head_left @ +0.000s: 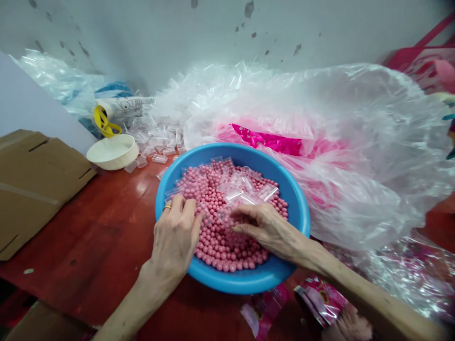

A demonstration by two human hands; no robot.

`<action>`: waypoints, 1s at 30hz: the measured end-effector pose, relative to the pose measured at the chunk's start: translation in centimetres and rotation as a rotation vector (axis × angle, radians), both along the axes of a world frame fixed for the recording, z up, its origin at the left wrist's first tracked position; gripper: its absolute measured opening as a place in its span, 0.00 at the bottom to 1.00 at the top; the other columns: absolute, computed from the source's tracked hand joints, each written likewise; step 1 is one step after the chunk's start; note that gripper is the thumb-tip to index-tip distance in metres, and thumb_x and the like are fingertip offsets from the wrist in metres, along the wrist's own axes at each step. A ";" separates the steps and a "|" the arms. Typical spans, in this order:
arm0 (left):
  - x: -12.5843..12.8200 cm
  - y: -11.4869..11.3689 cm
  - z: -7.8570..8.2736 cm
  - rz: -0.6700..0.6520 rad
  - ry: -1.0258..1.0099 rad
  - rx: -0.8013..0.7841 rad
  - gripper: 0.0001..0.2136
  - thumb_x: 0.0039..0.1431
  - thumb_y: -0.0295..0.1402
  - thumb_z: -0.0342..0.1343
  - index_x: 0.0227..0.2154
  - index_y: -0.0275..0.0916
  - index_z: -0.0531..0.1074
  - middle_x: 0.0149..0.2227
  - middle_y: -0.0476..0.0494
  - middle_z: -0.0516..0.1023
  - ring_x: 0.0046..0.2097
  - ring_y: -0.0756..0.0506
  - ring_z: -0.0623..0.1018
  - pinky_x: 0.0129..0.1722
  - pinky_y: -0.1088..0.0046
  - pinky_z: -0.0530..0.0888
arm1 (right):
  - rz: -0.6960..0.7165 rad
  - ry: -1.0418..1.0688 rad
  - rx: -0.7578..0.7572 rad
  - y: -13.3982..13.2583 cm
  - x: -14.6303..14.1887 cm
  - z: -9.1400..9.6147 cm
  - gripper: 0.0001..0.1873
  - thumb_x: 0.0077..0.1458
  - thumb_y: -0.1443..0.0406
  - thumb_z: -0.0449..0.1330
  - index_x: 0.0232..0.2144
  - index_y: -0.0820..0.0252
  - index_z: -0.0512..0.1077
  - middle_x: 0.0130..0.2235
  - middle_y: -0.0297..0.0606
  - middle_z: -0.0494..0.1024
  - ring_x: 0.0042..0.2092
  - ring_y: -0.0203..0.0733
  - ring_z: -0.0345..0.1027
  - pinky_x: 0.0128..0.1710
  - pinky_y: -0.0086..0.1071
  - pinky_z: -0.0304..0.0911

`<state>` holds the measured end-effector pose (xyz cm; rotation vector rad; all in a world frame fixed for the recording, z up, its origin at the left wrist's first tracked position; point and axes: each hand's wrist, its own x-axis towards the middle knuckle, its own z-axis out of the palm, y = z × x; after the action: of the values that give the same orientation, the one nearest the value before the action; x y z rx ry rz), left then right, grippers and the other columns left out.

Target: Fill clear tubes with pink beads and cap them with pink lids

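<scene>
The single view looked out from the wearer's head, forward and down over the red table (pixel 117 232), whose near edge cut across the lower left, to the wall (pixel 152 42) behind. It hung close above the left hand (pixel 176 232), right hand (pixel 261 225) and blue basin (pixel 227 285), its wide field spanning cardboard (pixel 42 189) at left and clear bagging (pixel 377 142) at right.

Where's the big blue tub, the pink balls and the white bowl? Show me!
Blue tub (pixel 234 283): head view, on its near rim.
Pink balls (pixel 231 258): head view, on the near part of the pile.
White bowl (pixel 112 146): head view, on its bare inside.
</scene>
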<state>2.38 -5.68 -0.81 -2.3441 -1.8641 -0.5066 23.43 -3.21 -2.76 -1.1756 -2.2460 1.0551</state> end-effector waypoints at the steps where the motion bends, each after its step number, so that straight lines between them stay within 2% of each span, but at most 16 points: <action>1: -0.1 -0.1 -0.1 -0.013 -0.032 0.043 0.03 0.59 0.27 0.52 0.31 0.35 0.70 0.33 0.39 0.72 0.37 0.40 0.75 0.38 0.62 0.73 | 0.005 0.005 -0.006 0.0 0.0 0.2 0.11 0.58 0.62 0.56 0.41 0.59 0.72 0.38 0.37 0.76 0.39 0.40 0.68 0.41 0.35 0.61; 4: -0.2 -0.2 -0.4 -0.059 -0.118 0.176 0.04 0.59 0.27 0.51 0.30 0.37 0.70 0.33 0.41 0.72 0.40 0.41 0.75 0.41 0.63 0.73 | -0.002 0.018 -0.009 -0.1 -0.1 1.4 0.10 0.58 0.62 0.57 0.40 0.60 0.72 0.37 0.35 0.76 0.37 0.38 0.67 0.40 0.33 0.60; 7: -0.2 -0.2 -0.5 -0.079 -0.148 0.250 0.05 0.60 0.27 0.51 0.29 0.38 0.69 0.31 0.43 0.73 0.39 0.41 0.75 0.41 0.64 0.73 | 0.003 -0.065 0.001 -0.1 -0.3 1.8 0.07 0.58 0.64 0.56 0.31 0.62 0.72 0.28 0.32 0.73 0.30 0.35 0.64 0.33 0.31 0.58; 9: -0.2 -0.2 -0.5 -0.084 -0.154 0.260 0.05 0.60 0.27 0.51 0.29 0.38 0.69 0.30 0.43 0.73 0.38 0.42 0.75 0.40 0.64 0.73 | 0.019 -0.117 -0.009 0.0 -0.4 1.6 0.08 0.58 0.66 0.55 0.28 0.62 0.71 0.25 0.31 0.70 0.28 0.35 0.61 0.30 0.30 0.55; 13: -0.1 -0.3 -0.5 -0.100 -0.173 0.245 0.06 0.60 0.27 0.51 0.28 0.36 0.70 0.30 0.42 0.74 0.36 0.42 0.74 0.40 0.63 0.73 | 0.018 -0.086 -0.026 0.0 -0.4 1.5 0.06 0.58 0.66 0.55 0.34 0.61 0.71 0.29 0.32 0.72 0.30 0.35 0.62 0.32 0.30 0.56; 16: -0.1 -0.3 -0.4 -0.110 -0.189 0.222 0.07 0.60 0.26 0.51 0.28 0.35 0.71 0.30 0.40 0.74 0.36 0.42 0.74 0.40 0.61 0.73 | 0.071 -0.105 -0.007 0.1 -0.4 2.9 0.07 0.58 0.66 0.55 0.29 0.61 0.71 0.25 0.30 0.70 0.27 0.33 0.60 0.29 0.28 0.54; 19: -0.2 -0.4 -0.5 -0.121 -0.204 0.219 0.07 0.60 0.26 0.51 0.27 0.34 0.71 0.30 0.40 0.74 0.35 0.42 0.74 0.41 0.61 0.73 | 0.064 -0.097 0.050 0.4 -0.4 4.1 0.07 0.58 0.65 0.56 0.28 0.60 0.70 0.24 0.28 0.69 0.27 0.32 0.61 0.29 0.28 0.53; 21: -0.2 -0.4 -0.5 -0.120 -0.209 0.218 0.07 0.60 0.26 0.51 0.27 0.35 0.71 0.30 0.40 0.74 0.35 0.42 0.73 0.40 0.62 0.73 | 0.072 -0.118 0.065 0.6 -0.5 4.0 0.08 0.57 0.66 0.56 0.26 0.60 0.70 0.24 0.28 0.69 0.27 0.32 0.60 0.29 0.28 0.52; 24: -0.2 -0.4 -0.6 -0.115 -0.217 0.212 0.08 0.60 0.26 0.50 0.27 0.36 0.71 0.29 0.41 0.75 0.35 0.43 0.73 0.40 0.63 0.72 | 0.092 -0.176 0.041 0.7 -0.7 2.9 0.11 0.57 0.68 0.55 0.23 0.61 0.67 0.23 0.29 0.68 0.26 0.31 0.58 0.28 0.29 0.51; 26: -0.2 -0.4 -0.6 -0.123 -0.225 0.215 0.08 0.60 0.26 0.50 0.27 0.36 0.71 0.29 0.41 0.75 0.35 0.43 0.73 0.40 0.63 0.72 | 0.088 -0.186 0.035 0.7 -0.8 2.3 0.10 0.57 0.69 0.54 0.24 0.61 0.68 0.25 0.30 0.69 0.27 0.32 0.59 0.29 0.30 0.52; 30: -0.3 -0.4 -0.6 -0.139 -0.265 0.204 0.07 0.59 0.25 0.51 0.28 0.34 0.72 0.30 0.40 0.75 0.35 0.42 0.74 0.41 0.62 0.72 | 0.102 -0.186 0.061 0.7 -0.9 2.9 0.08 0.58 0.66 0.55 0.27 0.61 0.70 0.27 0.31 0.71 0.29 0.33 0.62 0.31 0.30 0.52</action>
<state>2.05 -6.10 -1.45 -2.3733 -1.6566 -1.0159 22.57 -2.52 0.10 -1.1881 -2.4859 0.9414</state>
